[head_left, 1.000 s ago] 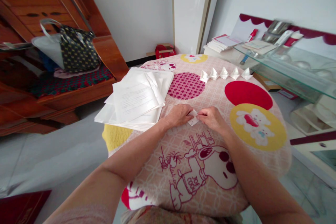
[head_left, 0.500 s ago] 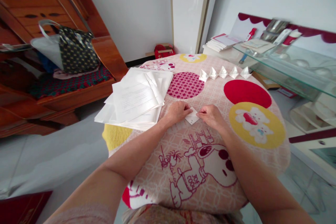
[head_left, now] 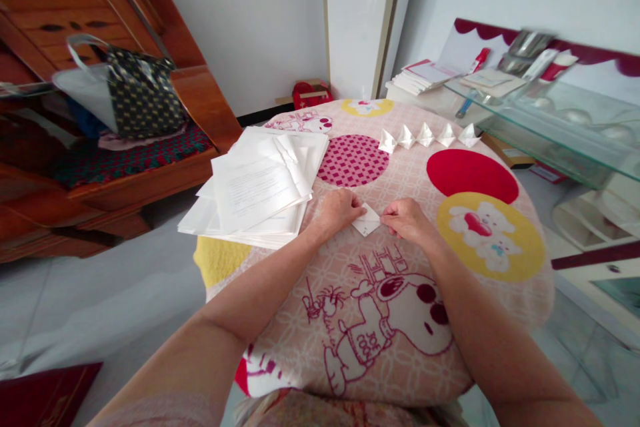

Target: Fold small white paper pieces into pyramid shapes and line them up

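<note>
A small folded piece of white paper (head_left: 367, 221) lies on the round table's cartoon-print cloth (head_left: 400, 320). My left hand (head_left: 338, 208) rests at its left edge, fingers curled and pressing on the paper. At the right edge, my right hand (head_left: 406, 219) pinches the paper with closed fingers. Both hands hold the same piece flat against the cloth. A loose stack of white paper sheets (head_left: 260, 187) lies just left of my left hand.
Several small folded white paper shapes (head_left: 427, 137) stand in a row at the table's far side. A glass shelf (head_left: 550, 127) with cups and papers is at the right. A wooden bench (head_left: 125, 153) with a dotted bag (head_left: 135, 90) stands at the left.
My hands and the folded paper have barely shifted; the right hand's fingers have drawn slightly right along the paper's edge. The view has moved a little.
</note>
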Demonstrator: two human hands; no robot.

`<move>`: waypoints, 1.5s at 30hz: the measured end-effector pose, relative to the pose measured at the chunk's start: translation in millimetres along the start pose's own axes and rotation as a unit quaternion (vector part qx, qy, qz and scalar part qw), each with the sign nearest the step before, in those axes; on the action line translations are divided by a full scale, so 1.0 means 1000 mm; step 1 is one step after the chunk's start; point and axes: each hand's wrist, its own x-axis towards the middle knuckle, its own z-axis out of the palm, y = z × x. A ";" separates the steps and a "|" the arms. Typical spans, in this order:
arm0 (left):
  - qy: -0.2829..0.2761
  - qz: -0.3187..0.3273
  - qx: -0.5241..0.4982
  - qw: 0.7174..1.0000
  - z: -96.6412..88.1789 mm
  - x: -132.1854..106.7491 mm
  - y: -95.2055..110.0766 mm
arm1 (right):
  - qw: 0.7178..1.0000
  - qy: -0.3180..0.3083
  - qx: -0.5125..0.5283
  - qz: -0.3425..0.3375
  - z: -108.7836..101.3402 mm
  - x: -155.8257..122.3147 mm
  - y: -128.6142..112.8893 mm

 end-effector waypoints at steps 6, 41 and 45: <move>0.009 0.021 0.015 1.000 0.002 -0.001 -0.002 | 1.000 0.003 -0.020 -0.006 0.001 0.004 0.003; -0.017 0.014 0.020 1.000 0.001 0.004 0.000 | 0.989 -0.041 0.078 0.116 -0.007 0.004 -0.008; -0.013 0.010 0.016 1.000 0.001 0.005 0.000 | 0.990 -0.040 0.085 0.109 -0.008 0.002 -0.006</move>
